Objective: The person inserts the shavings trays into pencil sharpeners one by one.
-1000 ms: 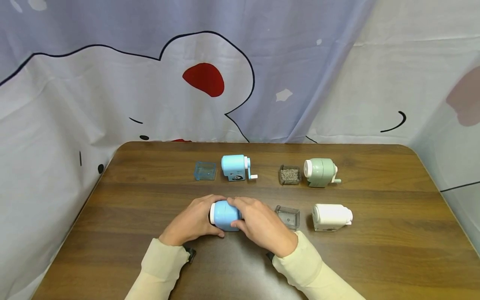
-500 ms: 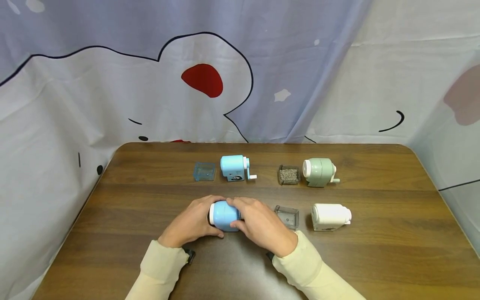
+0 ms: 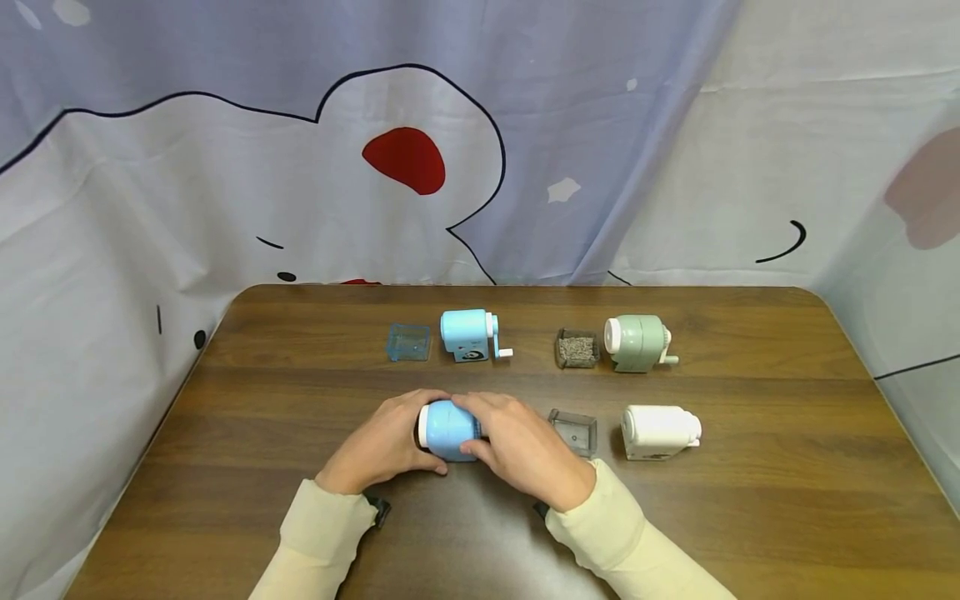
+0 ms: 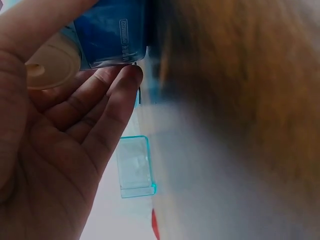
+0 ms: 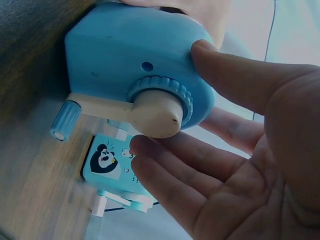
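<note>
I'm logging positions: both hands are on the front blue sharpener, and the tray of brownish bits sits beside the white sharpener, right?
No: the tray of brownish bits sits beside the green sharpener, as the head view shows. The left hand and right hand are indeed on the front blue sharpener.

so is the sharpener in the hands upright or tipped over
Upright: in the right wrist view, the sharpener has its flat base toward the table and its rounded top away.
</note>
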Available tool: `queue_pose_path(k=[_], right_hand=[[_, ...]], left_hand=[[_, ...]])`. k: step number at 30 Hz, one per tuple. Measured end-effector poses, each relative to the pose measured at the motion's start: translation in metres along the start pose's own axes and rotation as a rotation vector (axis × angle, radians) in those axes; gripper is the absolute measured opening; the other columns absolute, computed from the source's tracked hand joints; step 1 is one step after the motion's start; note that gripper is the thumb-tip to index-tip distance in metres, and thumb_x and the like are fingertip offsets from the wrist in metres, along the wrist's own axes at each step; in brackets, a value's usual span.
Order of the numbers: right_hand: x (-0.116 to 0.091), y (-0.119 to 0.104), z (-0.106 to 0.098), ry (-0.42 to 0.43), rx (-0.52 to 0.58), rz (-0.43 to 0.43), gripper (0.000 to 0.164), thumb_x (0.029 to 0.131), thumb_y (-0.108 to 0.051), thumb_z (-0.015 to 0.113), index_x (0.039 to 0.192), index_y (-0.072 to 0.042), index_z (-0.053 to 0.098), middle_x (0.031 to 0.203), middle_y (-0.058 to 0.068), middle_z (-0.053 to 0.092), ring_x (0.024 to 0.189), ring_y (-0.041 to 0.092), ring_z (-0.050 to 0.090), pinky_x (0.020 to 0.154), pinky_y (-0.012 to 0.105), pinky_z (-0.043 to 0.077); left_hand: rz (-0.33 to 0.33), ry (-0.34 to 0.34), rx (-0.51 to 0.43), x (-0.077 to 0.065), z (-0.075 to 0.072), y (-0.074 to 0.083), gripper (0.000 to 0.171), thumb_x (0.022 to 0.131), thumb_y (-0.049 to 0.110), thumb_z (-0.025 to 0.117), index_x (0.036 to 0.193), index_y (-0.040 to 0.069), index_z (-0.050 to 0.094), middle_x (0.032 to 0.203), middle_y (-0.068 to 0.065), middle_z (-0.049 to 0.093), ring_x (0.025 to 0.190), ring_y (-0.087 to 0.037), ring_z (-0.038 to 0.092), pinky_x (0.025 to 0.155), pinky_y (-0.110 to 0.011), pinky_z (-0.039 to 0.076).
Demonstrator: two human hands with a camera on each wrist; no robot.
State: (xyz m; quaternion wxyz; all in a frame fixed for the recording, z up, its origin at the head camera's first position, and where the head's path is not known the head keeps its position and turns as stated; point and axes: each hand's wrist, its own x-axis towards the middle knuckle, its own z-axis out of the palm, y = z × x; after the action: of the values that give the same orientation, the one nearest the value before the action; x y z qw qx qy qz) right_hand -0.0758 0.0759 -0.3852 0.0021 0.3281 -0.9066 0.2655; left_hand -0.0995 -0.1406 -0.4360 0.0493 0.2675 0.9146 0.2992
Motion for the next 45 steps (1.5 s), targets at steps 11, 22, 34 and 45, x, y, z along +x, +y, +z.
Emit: queue_pose_path(k=[11,22,34,45], right_hand=[[-0.006,0.000,-0.009,0.009,-0.034,0.061,0.068,0.084,-0.032,0.070,0.143,-0.015,0.040,0.139,0.014,0.046,0.122,0.030,0.046,0.097,0.046,0.040],[-0.021,0.007,-0.047,0.134,-0.142,0.050,0.063,0.082,-0.033,0.072,0.136,-0.012,0.049,0.142,0.012,0.042,0.129,0.028,0.037,0.103,0.045,0.034],[-0.060,0.032,-0.081,0.173,-0.189,0.093,0.062,0.080,-0.032,0.074,0.133,-0.010,0.052,0.140,0.015,0.043,0.128,0.033,0.036,0.105,0.048,0.028],[-0.093,0.061,-0.100,0.156,-0.242,0.168,0.066,0.076,-0.029,0.077,0.131,-0.004,0.051,0.136,0.022,0.046,0.123,0.042,0.039,0.100,0.058,0.028]], left_hand=[[-0.031,0.009,0.031,-0.003,-0.009,0.001,0.101,0.052,0.048,0.087,0.137,0.015,0.045,0.131,0.004,0.050,0.112,-0.011,0.049,0.094,-0.036,0.042],[0.047,0.114,0.057,0.002,-0.024,0.015,0.100,0.061,0.067,0.073,0.141,0.017,0.040,0.141,0.002,0.039,0.125,-0.017,0.039,0.097,-0.044,0.039],[0.161,0.284,0.234,0.021,-0.023,0.066,0.086,0.076,0.072,0.054,0.138,0.014,0.044,0.144,-0.005,0.037,0.128,-0.024,0.035,0.098,-0.051,0.032],[0.311,0.257,0.382,0.042,0.003,0.117,0.085,0.076,0.070,0.058,0.137,0.011,0.045,0.139,-0.009,0.041,0.127,-0.025,0.035,0.104,-0.045,0.026]])
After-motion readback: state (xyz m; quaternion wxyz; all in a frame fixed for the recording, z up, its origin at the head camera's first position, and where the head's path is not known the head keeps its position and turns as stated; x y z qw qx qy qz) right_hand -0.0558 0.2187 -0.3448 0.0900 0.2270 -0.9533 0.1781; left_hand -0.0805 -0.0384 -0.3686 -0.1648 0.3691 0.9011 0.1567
